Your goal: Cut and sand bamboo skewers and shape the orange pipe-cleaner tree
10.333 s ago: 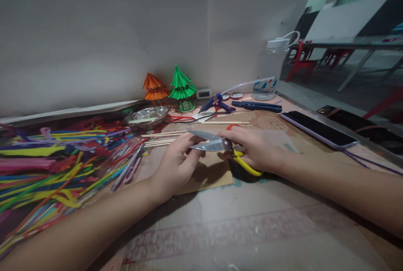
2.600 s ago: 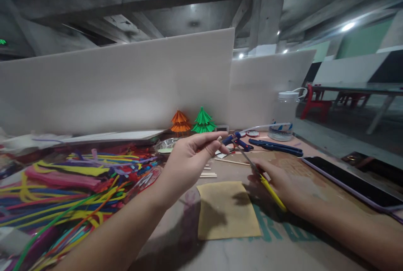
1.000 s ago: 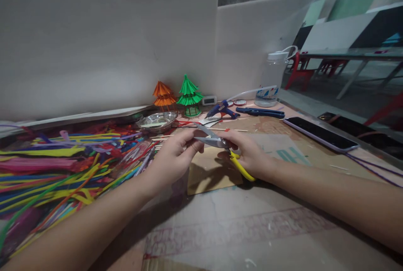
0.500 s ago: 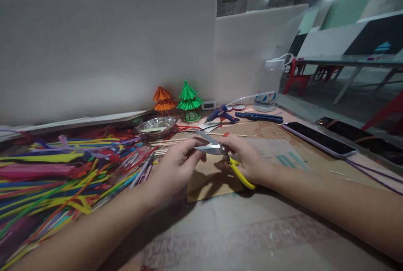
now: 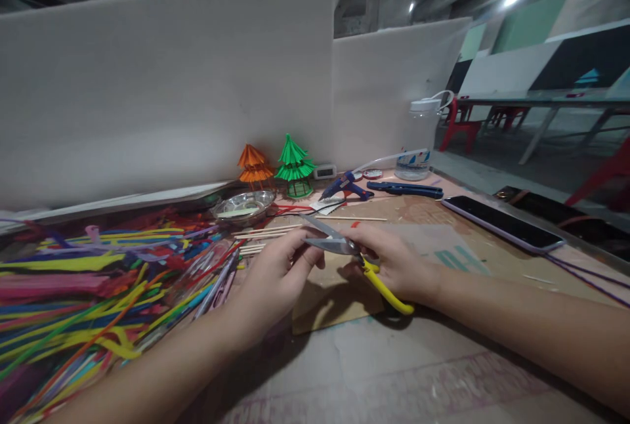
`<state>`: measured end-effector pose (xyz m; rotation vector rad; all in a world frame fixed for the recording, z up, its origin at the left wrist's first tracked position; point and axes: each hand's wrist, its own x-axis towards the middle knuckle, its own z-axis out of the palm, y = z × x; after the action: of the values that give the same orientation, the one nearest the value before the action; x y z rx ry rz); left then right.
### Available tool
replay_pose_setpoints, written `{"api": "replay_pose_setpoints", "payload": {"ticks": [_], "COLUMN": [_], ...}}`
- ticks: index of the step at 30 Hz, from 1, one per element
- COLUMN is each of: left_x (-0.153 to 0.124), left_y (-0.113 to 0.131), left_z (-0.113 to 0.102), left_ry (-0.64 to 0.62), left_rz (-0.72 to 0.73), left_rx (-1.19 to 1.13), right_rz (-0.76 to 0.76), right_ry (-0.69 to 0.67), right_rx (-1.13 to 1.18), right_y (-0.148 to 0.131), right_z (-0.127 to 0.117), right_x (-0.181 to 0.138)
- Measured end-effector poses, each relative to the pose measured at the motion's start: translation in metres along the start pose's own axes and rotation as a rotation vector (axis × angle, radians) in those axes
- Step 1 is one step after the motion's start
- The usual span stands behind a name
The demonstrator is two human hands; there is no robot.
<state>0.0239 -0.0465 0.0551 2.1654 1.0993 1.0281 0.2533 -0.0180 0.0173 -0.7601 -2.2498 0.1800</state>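
My right hand (image 5: 394, 266) grips yellow-handled scissors (image 5: 344, 250) whose silver blades are parted and point left. My left hand (image 5: 275, 279) is pinched at the blade tips, holding something thin I cannot make out. Both hands hover over a tan sheet of card (image 5: 335, 293) lying on the table.
A heap of coloured pipe cleaners (image 5: 83, 279) fills the left. Behind lie wooden sticks (image 5: 260, 232), a metal dish (image 5: 243, 204), orange (image 5: 253, 165) and green paper trees (image 5: 294, 158), a blue glue gun (image 5: 347, 188), a plastic jar (image 5: 418, 138) and a phone (image 5: 502, 224). White boards wall the back.
The view has tilted up a little. Both hands with the scissors have stayed together over the card, sliding slightly toward me.
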Motion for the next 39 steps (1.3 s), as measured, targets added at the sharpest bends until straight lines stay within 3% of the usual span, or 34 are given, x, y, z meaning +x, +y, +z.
{"api": "replay_pose_setpoints", "payload": {"ticks": [4, 10, 16, 19, 29, 39], "left_x": [0.0, 0.0, 0.006, 0.008, 0.009, 0.009], "left_y": [-0.002, -0.002, -0.009, -0.01, -0.002, -0.004], "left_z": [0.0, 0.0, -0.001, -0.003, -0.006, -0.009], "left_ry": [-0.001, -0.045, 0.054, 0.083, 0.164, 0.098], "left_rz": [0.002, -0.037, 0.009, 0.008, -0.005, 0.033], "left_rx": [-0.038, -0.105, -0.281, -0.298, -0.275, -0.169], "right_rz": [0.016, 0.153, 0.269, 0.314, 0.288, 0.121], "right_ry": [-0.011, -0.03, 0.101, 0.099, 0.06, 0.052], "right_rx": [0.015, 0.097, 0.167, 0.186, 0.13, 0.099], "right_y": [0.001, 0.002, 0.013, 0.016, 0.011, 0.01], "right_z": [-0.002, 0.002, 0.013, 0.014, 0.013, 0.011], "right_x": [0.0, -0.001, 0.004, 0.005, 0.003, 0.0]}}
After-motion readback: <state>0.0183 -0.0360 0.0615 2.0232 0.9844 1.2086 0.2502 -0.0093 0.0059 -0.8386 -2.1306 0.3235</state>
